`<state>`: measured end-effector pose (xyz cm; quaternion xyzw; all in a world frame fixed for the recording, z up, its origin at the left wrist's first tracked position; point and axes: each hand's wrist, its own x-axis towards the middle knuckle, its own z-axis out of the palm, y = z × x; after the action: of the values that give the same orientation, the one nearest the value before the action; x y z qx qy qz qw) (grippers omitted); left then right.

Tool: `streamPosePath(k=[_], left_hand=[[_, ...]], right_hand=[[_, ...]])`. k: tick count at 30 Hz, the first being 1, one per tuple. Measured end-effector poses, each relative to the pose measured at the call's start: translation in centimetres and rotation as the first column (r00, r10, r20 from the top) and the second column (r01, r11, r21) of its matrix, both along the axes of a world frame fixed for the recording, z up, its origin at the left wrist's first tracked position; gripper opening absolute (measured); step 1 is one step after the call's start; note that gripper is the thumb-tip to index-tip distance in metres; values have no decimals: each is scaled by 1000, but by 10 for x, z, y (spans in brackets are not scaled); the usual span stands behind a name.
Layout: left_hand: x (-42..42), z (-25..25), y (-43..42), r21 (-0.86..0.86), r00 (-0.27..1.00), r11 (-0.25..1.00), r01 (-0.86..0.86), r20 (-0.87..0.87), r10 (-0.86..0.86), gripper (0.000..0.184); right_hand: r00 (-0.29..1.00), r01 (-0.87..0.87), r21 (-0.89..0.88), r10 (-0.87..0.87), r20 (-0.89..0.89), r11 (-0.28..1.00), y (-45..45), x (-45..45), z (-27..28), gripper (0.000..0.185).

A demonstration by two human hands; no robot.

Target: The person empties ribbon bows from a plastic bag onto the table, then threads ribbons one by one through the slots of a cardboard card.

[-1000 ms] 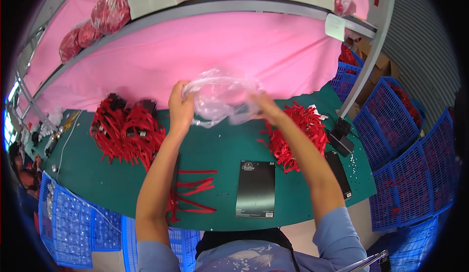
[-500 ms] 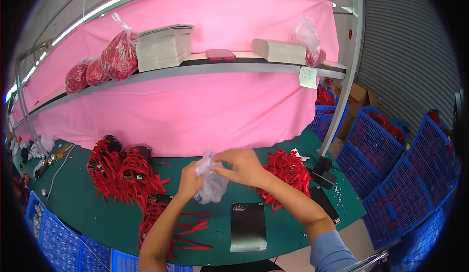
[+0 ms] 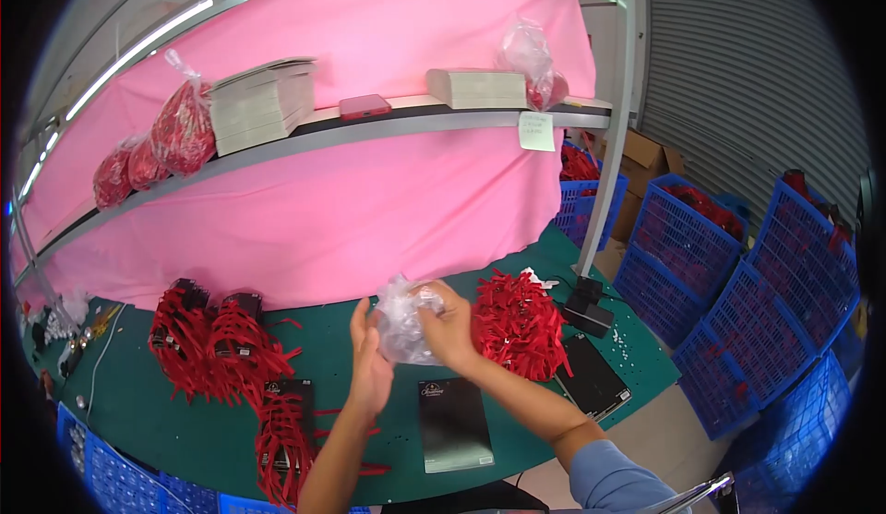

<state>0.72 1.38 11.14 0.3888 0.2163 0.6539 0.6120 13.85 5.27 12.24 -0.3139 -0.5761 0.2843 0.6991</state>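
The right hand (image 3: pixel 449 326) clasps the crumpled clear plastic bag (image 3: pixel 399 320); the left hand (image 3: pixel 372 368) is loosely spread beside it. The bag is between them, beyond the black Christmas-printed card (image 3: pixel 457 429); light, even pressure should suit its film.

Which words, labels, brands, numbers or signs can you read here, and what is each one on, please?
"Christmas": on the middle black card; its other print is too small to read.
Pale note on the shelf edge: writing too blurred to read.
Black cards among the red ribbons at left: small print unreadable.
Black card at right: small print unreadable.
Clear plastic: no text can be made out.
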Motion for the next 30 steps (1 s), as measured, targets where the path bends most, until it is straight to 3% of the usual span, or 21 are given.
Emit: streamPosePath(k=[2, 4, 7, 10, 13, 16, 20, 24, 26, 28, 30], left_hand=[[9, -14, -10, -149, 948, 955, 257, 231, -219, 54], [15, -17, -6, -139, 928, 967, 213, 340, -155, 60], [8, -7, 0, -126, 899, 974, 189, 421, -120, 50], [7, -24, 14, -228, 952, 972, 54, 305, 19, 41], [-3, -27, 19, -252, 939, 936, 247, 301, -167, 36], [2, -33, 26, -222, 872, 879, 422, 364, -327, 37], [35, -35, 19, -143, 791, 824, 548, 409, -455, 40], [56, -35, 10, -29, 796, 813, 581, 228, -561, 43], [59, -35, 3, 20, 813, 819, 573, 109, -571, 46], [60, -38, -3, 63, 828, 827, 558, 12, -560, 48], [59, -37, -7, 75, 851, 848, 524, -12, -525, 51]], right_hand=[[983, 121, 234, -150, 110, 965, -8, -14, -6, 31], [934, 24, 248, -110, 341, 968, -21, -22, -21, 32], [725, 49, 374, -291, 624, 926, -45, -19, -26, 28], [679, -43, 405, -270, 682, 913, -53, -7, -35, 28], [733, -97, 409, -213, 646, 907, -70, 10, -20, 38], [832, 56, 522, -329, 447, 851, -85, 14, 2, 46], [768, 80, 475, -358, 531, 876, -86, 3, 15, 47], [701, 72, 531, -422, 575, 844, -82, 3, 4, 39], [725, 21, 526, -375, 577, 850, -75, 4, -10, 35], [838, 59, 342, -232, 494, 938, -77, -3, -20, 30], [870, 77, 335, -227, 438, 939, -73, -7, -20, 29]])
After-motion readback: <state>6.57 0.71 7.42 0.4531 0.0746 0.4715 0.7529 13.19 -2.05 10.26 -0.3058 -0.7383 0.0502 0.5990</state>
